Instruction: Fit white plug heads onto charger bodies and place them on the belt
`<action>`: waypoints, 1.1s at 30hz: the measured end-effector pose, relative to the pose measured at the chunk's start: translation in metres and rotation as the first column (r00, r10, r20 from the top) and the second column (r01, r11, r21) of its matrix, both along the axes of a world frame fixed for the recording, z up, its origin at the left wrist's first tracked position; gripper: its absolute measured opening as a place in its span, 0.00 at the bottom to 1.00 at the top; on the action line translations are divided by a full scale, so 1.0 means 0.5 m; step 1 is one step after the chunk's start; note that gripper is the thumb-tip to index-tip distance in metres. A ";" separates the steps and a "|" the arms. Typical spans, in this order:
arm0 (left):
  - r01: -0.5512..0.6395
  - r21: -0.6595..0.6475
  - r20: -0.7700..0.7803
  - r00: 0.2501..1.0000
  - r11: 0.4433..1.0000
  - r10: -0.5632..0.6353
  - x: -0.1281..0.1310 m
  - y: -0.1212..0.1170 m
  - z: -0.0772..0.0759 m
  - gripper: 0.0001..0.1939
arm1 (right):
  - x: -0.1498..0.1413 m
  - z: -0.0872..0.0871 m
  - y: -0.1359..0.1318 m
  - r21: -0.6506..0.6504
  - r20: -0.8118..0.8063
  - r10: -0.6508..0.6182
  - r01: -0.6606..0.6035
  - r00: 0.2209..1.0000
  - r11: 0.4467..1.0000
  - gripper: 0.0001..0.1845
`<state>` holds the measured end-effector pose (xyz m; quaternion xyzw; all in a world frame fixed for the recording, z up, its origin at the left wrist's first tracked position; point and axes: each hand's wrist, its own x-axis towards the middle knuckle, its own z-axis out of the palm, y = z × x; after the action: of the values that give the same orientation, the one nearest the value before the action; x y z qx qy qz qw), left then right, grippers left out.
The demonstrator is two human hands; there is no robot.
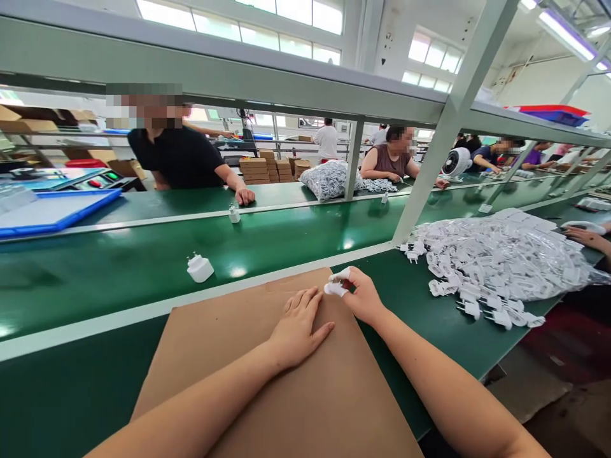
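My left hand (298,327) lies flat on a brown cardboard sheet (267,394), fingers stretched out and holding nothing. At the sheet's far right corner is my right hand (360,296), its thumb and index finger curved toward each other with a small gap. White covers sit on those two fingertips, and I make out nothing held between them. A white plug adapter (199,268) with two pins stands on the green belt (296,232), beyond the cardboard. To the right of my right hand lies a heap of white plug pieces (496,254), partly under clear plastic.
More white adapters (233,214) stand farther along the belt. A slanted metal post (429,165) rises beyond my right hand, under an overhead shelf (238,70). Across the belt, a person in black (186,156) rests a hand on the far bench. Another person's hand (587,236) shows at far right.
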<state>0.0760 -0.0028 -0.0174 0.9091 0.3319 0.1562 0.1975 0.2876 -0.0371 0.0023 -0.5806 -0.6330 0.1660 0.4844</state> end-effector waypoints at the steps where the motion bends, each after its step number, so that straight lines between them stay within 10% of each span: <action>1: -0.001 -0.005 0.008 1.000 1.000 0.001 0.000 0.000 -0.002 0.35 | -0.001 -0.007 0.000 -0.036 0.063 0.003 -0.001 0.998 0.999 0.06; 7: 0.005 -0.035 0.113 0.994 0.999 -0.001 0.002 0.000 -0.009 0.34 | -0.004 -0.036 0.002 -0.120 0.119 0.061 -0.047 0.991 0.992 0.08; 15: -0.034 -0.198 0.451 0.884 0.980 0.122 -0.003 0.029 -0.004 0.15 | -0.032 -0.008 -0.002 -0.190 -0.372 0.088 -0.169 0.924 0.967 0.18; 33: -0.043 -0.267 0.490 0.854 0.963 0.175 -0.002 0.028 0.011 0.13 | -0.046 0.028 -0.010 -0.309 -0.639 0.047 -0.312 0.768 0.899 0.23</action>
<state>0.0750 0.0111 -0.0118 0.7832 0.3360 0.3593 0.3802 0.2645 -0.0423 0.0162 -0.5152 -0.4462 0.5175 0.5173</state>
